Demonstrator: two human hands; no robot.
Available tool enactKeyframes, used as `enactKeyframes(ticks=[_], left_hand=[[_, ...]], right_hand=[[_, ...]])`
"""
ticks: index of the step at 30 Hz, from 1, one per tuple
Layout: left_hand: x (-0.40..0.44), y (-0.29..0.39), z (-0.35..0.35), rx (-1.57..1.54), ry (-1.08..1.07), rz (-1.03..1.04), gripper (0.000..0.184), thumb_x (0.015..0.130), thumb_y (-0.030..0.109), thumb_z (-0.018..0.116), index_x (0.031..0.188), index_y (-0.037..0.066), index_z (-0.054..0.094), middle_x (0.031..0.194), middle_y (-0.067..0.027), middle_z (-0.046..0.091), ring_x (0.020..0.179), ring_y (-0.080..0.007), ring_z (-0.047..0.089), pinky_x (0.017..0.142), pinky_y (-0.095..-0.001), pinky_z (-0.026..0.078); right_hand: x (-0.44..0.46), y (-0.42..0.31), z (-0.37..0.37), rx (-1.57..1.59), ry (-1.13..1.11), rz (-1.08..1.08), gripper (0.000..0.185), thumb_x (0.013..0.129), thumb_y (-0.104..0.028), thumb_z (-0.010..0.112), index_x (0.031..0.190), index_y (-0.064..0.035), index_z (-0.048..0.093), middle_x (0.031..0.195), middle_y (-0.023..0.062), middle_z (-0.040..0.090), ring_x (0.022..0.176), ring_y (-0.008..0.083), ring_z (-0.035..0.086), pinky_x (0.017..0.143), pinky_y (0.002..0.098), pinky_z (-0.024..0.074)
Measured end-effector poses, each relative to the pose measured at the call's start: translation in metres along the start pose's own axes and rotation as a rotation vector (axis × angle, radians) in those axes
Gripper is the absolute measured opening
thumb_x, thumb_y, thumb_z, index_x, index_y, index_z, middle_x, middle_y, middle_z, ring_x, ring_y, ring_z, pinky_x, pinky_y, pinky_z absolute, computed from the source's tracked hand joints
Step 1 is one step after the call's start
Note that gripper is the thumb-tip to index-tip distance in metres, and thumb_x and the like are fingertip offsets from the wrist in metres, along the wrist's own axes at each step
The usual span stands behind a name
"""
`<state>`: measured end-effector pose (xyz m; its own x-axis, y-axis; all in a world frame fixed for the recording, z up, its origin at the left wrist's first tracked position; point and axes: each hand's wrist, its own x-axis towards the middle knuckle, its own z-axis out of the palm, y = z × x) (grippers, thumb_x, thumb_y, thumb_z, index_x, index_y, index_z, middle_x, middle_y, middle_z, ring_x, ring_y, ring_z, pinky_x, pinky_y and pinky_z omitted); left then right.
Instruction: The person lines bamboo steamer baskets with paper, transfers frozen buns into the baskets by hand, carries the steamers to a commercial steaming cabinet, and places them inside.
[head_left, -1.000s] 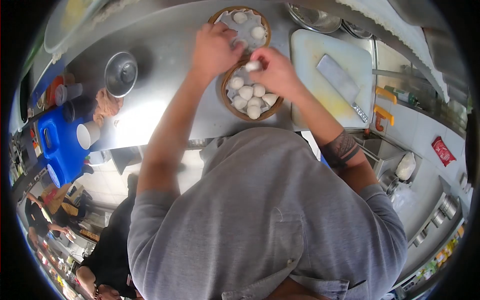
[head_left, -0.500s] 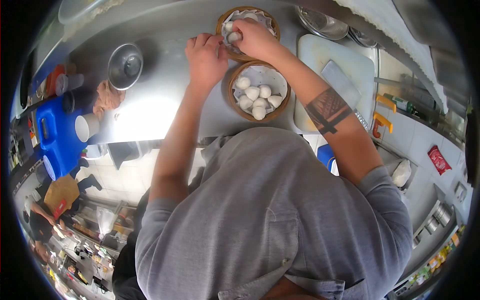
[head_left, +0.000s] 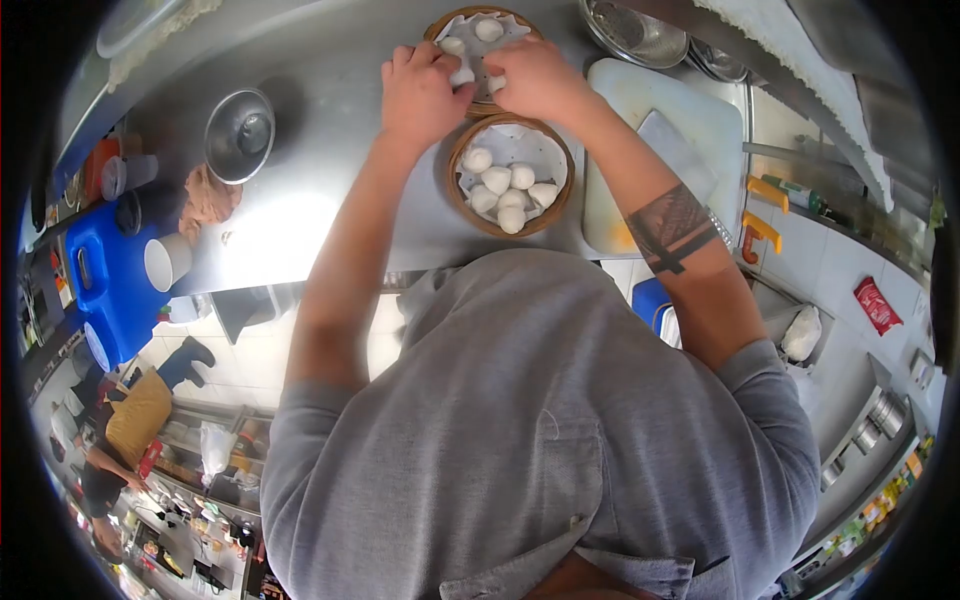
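Two round bamboo steamers lined with white paper are on the metal counter. In the far steamer (head_left: 437,28) are white dough balls (head_left: 489,30). My left hand (head_left: 424,95) is at its left edge, fingers and thumb closed around a dough ball (head_left: 461,74). From the right, my right hand (head_left: 537,80) reaches into the same steamer, its fingertips pinched on another dough ball (head_left: 497,84), mostly hidden by the fingers. Nearer my body, the second steamer (head_left: 568,185) holds several dough balls (head_left: 496,180) grouped left and low on its paper.
A cutting board (head_left: 610,215) with a cleaver (head_left: 680,150) lies on the right under my forearm. Metal bowls (head_left: 635,35) stand behind it. To the left are a metal bowl (head_left: 240,137), a brown crumpled item (head_left: 208,198), a white cup (head_left: 167,262) and a blue jug (head_left: 115,290). Another person is at lower left.
My right hand went from the near steamer's dough ball to the far steamer, then shifted slightly right. My left hand has moved in against a dough ball there. The near steamer is now uncovered.
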<state>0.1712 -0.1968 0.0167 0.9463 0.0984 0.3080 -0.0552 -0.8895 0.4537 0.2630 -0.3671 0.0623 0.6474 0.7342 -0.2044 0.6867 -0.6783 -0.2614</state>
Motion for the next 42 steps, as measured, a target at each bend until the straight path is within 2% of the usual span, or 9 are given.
enactKeyframes(ticks=[4,5,12,15,17,20,22,34,42], left_hand=[[0.020,-0.010,0.001,-0.074,0.147,0.037,0.024,0.078,0.018,0.076,0.101,0.011,0.076,0.107,-0.0073,0.068,0.102,-0.0320,0.058,0.091,-0.0438,0.046],[0.021,-0.012,0.001,-0.075,0.145,0.037,0.024,0.078,0.018,0.076,0.101,0.011,0.076,0.107,-0.0073,0.068,0.102,-0.0320,0.058,0.091,-0.0438,0.046],[0.041,-0.019,-0.010,-0.062,0.016,0.136,0.027,0.069,0.010,0.073,0.096,0.008,0.076,0.104,-0.0168,0.069,0.104,-0.0379,0.061,0.093,-0.0487,0.048],[0.035,-0.022,-0.010,-0.058,0.041,0.115,0.025,0.075,0.013,0.074,0.099,0.009,0.076,0.106,-0.0119,0.069,0.102,-0.0345,0.060,0.093,-0.0457,0.047],[0.023,-0.016,-0.017,-0.053,0.090,0.098,0.021,0.079,0.015,0.075,0.100,0.011,0.076,0.107,-0.0066,0.068,0.099,-0.0314,0.058,0.090,-0.0428,0.046],[-0.005,0.002,-0.027,-0.131,0.015,0.118,0.021,0.079,0.013,0.075,0.100,0.011,0.076,0.106,-0.0066,0.068,0.099,-0.0302,0.058,0.089,-0.0418,0.047],[-0.017,0.007,-0.025,-0.199,-0.002,0.080,0.021,0.078,0.011,0.076,0.100,0.010,0.076,0.105,-0.0070,0.067,0.100,-0.0298,0.058,0.090,-0.0419,0.047],[-0.109,0.071,-0.061,-0.562,-0.264,0.063,0.025,0.078,0.010,0.076,0.103,0.008,0.073,0.108,-0.0067,0.063,0.103,-0.0289,0.056,0.094,-0.0404,0.046],[-0.121,0.077,-0.055,-0.537,-0.302,0.079,0.027,0.079,0.020,0.080,0.104,0.010,0.074,0.107,-0.0048,0.065,0.106,-0.0256,0.056,0.094,-0.0398,0.043]], right_hand=[[0.016,0.010,-0.006,0.176,0.204,0.136,0.023,0.079,-0.017,0.068,0.101,-0.0078,0.068,0.105,0.0113,0.071,0.102,0.0313,0.065,0.089,0.0416,0.0521],[0.014,0.009,-0.006,0.285,0.293,0.109,0.023,0.086,-0.016,0.057,0.103,-0.0043,0.068,0.100,0.0236,0.069,0.095,0.0427,0.067,0.081,0.0493,0.0536],[0.032,0.015,-0.004,0.144,0.162,0.131,0.027,0.090,-0.023,0.056,0.113,-0.0142,0.068,0.105,0.0203,0.071,0.095,0.0424,0.067,0.080,0.0534,0.0529],[0.012,0.019,-0.007,0.193,0.435,-0.044,0.023,0.081,-0.015,0.068,0.103,-0.0079,0.068,0.102,0.0107,0.072,0.091,0.0319,0.068,0.080,0.0418,0.0550],[-0.029,0.007,-0.023,0.454,-0.200,0.034,0.027,0.081,-0.015,0.070,0.107,-0.0086,0.068,0.104,0.0109,0.072,0.089,0.0331,0.069,0.080,0.0424,0.0551],[-0.075,-0.020,-0.030,0.390,-0.471,-0.050,0.030,0.079,-0.015,0.071,0.109,-0.0094,0.068,0.106,0.0129,0.070,0.096,0.0333,0.068,0.084,0.0436,0.0540],[-0.095,-0.029,-0.006,0.130,-0.429,0.018,0.033,0.078,-0.016,0.072,0.109,-0.0089,0.067,0.108,0.0151,0.069,0.100,0.0351,0.067,0.087,0.0454,0.0533],[-0.088,-0.032,-0.015,0.358,-0.010,0.211,0.038,0.074,-0.022,0.076,0.107,-0.0083,0.065,0.097,0.0176,0.069,0.096,0.0380,0.066,0.084,0.0464,0.0529],[0.010,-0.014,-0.017,0.068,0.079,0.219,0.045,0.079,-0.032,0.074,0.119,-0.0146,0.066,0.117,0.0141,0.067,0.109,0.0342,0.065,0.089,0.0450,0.0538]])
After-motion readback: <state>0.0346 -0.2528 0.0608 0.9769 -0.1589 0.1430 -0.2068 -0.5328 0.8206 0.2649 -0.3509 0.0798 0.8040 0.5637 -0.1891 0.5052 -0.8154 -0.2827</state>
